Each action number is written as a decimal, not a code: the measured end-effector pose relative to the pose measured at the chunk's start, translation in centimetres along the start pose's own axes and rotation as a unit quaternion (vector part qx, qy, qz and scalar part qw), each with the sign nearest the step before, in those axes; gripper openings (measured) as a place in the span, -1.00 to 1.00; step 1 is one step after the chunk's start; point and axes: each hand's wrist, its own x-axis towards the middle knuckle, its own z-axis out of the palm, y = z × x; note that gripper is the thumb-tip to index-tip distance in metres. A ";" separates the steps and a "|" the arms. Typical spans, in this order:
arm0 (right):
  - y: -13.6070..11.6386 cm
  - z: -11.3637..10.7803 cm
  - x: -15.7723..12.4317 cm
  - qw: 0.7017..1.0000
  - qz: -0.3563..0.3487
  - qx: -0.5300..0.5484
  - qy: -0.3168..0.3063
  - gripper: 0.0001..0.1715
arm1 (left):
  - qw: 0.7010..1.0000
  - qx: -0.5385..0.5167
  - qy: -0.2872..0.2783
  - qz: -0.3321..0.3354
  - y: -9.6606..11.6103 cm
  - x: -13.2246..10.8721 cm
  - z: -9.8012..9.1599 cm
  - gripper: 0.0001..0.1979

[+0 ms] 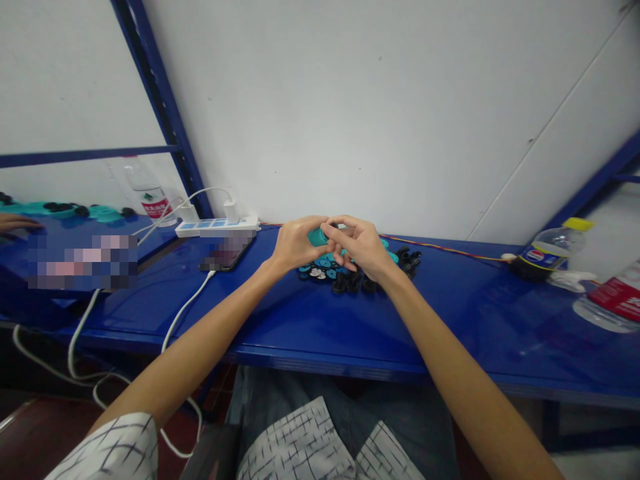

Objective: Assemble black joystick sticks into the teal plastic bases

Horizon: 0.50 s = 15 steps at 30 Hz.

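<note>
Above the blue table, my left hand is closed around a teal round plastic part, thumb below and fingers over the top. Close against it, my right hand has its thumb and fingers drawn together at the part's right side. A dark bit shows between those fingertips, too small to name. Under my hands lie several black knob-like plastic pieces and a cluster of small blue and teal discs, partly hidden by the fingers.
A phone on a white cable lies left, before a power strip. Right stand a yellow-capped cola bottle and a red-labelled bottle. Another person's hand rests at far left near teal parts.
</note>
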 end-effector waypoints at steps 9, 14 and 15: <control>1.2 -0.4 0.5 0.990 -0.055 -0.125 0.038 -0.70 | 0.998 0.058 -0.007 0.002 0.0 -0.1 0.3 -0.69; 1.4 -1.1 0.8 0.986 -0.069 -0.145 0.050 -0.72 | 0.995 0.103 0.000 -0.004 0.2 -0.2 0.5 -0.65; 1.4 -1.1 0.8 0.983 -0.071 -0.157 0.054 -0.72 | 0.994 0.108 -0.002 -0.004 0.3 -0.2 0.5 -0.64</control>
